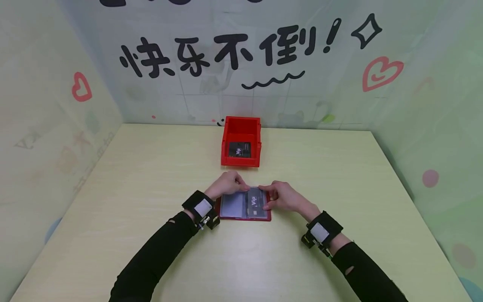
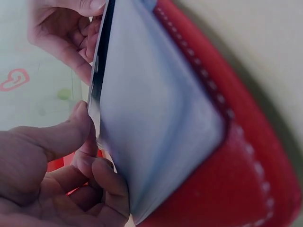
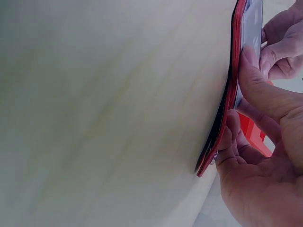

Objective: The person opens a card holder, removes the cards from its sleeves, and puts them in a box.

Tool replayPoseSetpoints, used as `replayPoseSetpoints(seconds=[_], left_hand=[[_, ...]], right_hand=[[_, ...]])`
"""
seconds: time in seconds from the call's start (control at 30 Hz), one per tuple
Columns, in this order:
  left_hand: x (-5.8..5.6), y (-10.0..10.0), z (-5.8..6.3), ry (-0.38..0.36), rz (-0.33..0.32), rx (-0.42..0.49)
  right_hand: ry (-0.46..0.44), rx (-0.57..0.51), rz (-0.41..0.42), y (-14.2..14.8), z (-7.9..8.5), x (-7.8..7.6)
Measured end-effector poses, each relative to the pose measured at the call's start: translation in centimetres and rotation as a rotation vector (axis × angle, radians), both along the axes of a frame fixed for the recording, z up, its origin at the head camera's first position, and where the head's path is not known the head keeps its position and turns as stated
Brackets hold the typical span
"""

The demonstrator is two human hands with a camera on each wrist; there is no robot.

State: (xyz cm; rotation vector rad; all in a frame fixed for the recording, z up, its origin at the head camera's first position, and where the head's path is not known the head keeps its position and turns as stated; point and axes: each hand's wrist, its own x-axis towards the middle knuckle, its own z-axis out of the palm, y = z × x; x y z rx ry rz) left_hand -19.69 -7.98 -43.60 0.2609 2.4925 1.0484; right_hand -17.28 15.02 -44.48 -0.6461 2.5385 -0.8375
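A red card holder [image 1: 269,216] with white stitching lies spread on the table, its clear plastic sleeves [image 1: 233,205] showing. Over its right half is a dark grey card [image 1: 256,201] marked "Vip". My left hand [image 1: 231,183] is at the top edge near the middle, thumb and forefinger pinching the edge of a clear sleeve beside the card. From the right, my right hand [image 1: 284,196] grips the holder's side, thumb [image 3: 258,78] over the card's face and curled fingers at the red cover's edge. In the left wrist view, the pale sleeves [image 2: 147,104] stand close before the camera.
Behind the holder, against the back wall, stands a red open bin [image 1: 241,161] with a dark "Vip" card [image 1: 239,149] inside. The pale wooden table [image 1: 170,159] is enclosed by printed walls at the back and both sides.
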Motion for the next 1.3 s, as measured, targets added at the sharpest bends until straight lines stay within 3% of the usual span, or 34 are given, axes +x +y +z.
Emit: replayPoseSetpoints(seconds=[0.23,0.67,0.87,0.97,1.13,1.3], left_hand=[[0.0,-0.6,0.1,-0.031,0.042,0.041],[0.1,-1.6,0.8,-0.054,0.059,0.018],[0.1,-2.2,1.1,-0.162,0.085,0.107],[0.1,-2.3,0.9,-0.211,0.129,0.15],[0.2,-2.6,0.6,-0.214,0.182,0.177],[0.7,-3.0,0.9,-0.206,0.159,0.189]], right_hand=[[0.007,0.0,0.006,0.0,0.0,0.0],[0.011,0.02,0.0,-0.1,-0.1,0.0],[-0.001,0.032,-0.02,-0.1,-0.1,0.1],[-0.005,0.032,-0.025,-0.1,-0.1,0.1],[-0.002,0.035,-0.025,-0.1,-0.2,0.0],[-0.011,0.026,-0.025,-0.1,0.0,0.0]])
